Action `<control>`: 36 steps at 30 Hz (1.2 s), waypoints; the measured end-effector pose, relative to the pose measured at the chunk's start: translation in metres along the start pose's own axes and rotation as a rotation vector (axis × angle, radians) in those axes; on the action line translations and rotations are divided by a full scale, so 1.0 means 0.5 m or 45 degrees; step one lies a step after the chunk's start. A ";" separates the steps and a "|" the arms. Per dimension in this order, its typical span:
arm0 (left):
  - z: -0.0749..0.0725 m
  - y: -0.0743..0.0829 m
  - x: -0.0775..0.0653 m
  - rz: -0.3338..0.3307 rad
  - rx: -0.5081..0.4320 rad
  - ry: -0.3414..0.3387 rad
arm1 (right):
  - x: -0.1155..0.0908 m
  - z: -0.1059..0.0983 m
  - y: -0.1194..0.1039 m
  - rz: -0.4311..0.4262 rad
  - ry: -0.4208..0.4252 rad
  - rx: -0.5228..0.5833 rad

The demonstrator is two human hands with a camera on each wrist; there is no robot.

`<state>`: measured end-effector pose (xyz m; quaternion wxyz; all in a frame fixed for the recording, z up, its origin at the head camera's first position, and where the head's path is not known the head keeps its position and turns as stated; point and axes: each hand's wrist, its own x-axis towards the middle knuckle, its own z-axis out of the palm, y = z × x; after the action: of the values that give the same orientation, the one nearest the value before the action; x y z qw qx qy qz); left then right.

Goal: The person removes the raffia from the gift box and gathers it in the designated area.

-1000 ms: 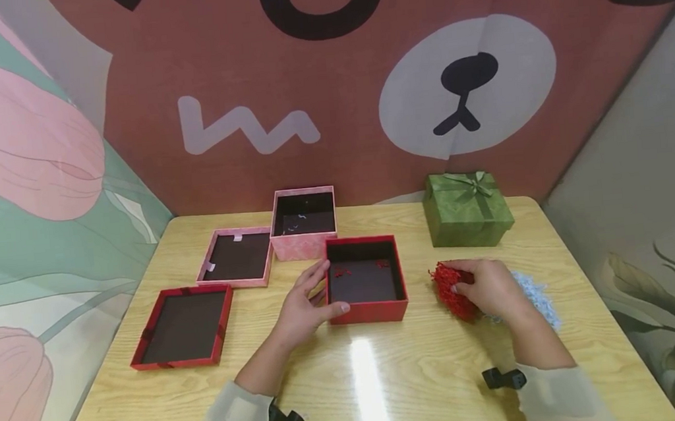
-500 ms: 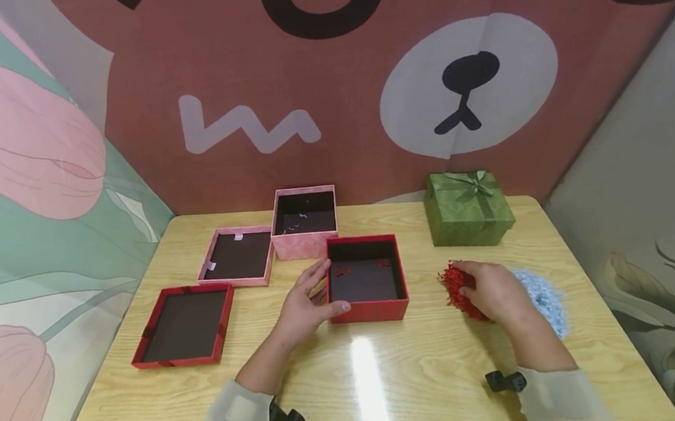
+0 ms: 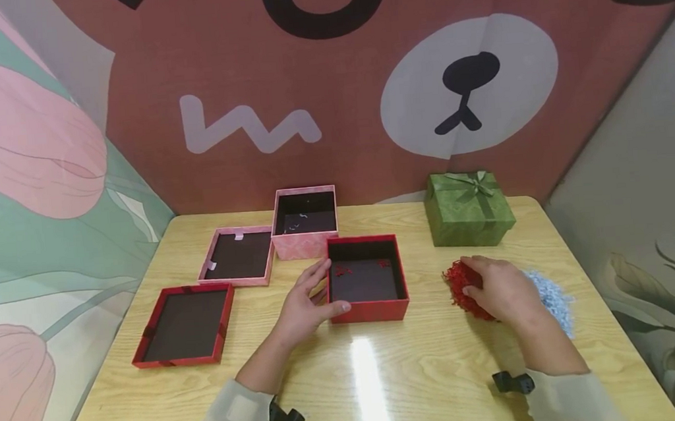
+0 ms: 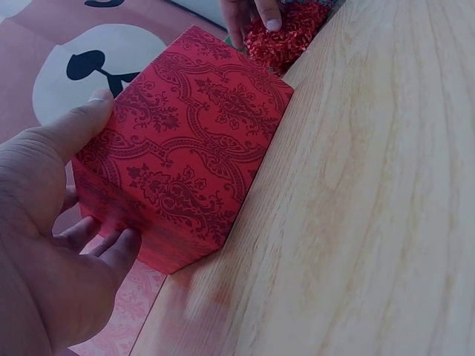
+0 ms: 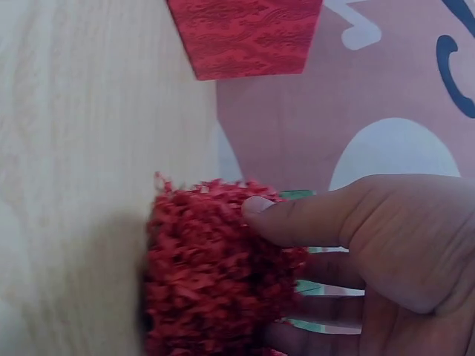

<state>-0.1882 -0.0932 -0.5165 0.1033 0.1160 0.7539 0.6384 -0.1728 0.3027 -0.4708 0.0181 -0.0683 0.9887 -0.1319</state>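
Observation:
My left hand (image 3: 300,306) holds the near left corner of an open red gift box (image 3: 375,310), its thumb on the patterned front and its fingers along the left side. A few red scraps lie on the box's black floor. Right of the box, my right hand (image 3: 501,290) grips a clump of red shredded paper (image 5: 215,274) low at the table, thumb on one side and fingers on the other. Whether the clump touches the tabletop is hard to tell. Pale blue shredded paper (image 3: 554,302) lies just beyond that hand, partly hidden by it.
A red lid (image 3: 183,326) and a pink lid (image 3: 238,256) lie inside-up at the left. Behind the red box stands an open pink box (image 3: 304,245) with small scraps inside. A closed green box (image 3: 469,216) with a bow stands at the back right of the wooden table (image 3: 434,375).
My right hand has shifted a little to the right with the red shredded paper. The blue shredded paper has slid slightly right too. My left hand and the red box stay put.

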 end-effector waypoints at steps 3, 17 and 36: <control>0.000 0.001 -0.001 -0.009 0.004 0.003 | -0.005 -0.010 -0.006 -0.009 0.009 -0.004; -0.002 -0.001 -0.001 -0.002 -0.009 0.000 | -0.007 -0.013 -0.105 -0.198 0.163 0.387; 0.000 0.004 -0.001 -0.003 0.001 -0.002 | 0.012 0.053 -0.149 -0.359 -0.081 0.758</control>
<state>-0.1876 -0.0928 -0.5146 0.1047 0.1159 0.7541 0.6380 -0.1676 0.2238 -0.4767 0.0497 -0.2003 0.8865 -0.4140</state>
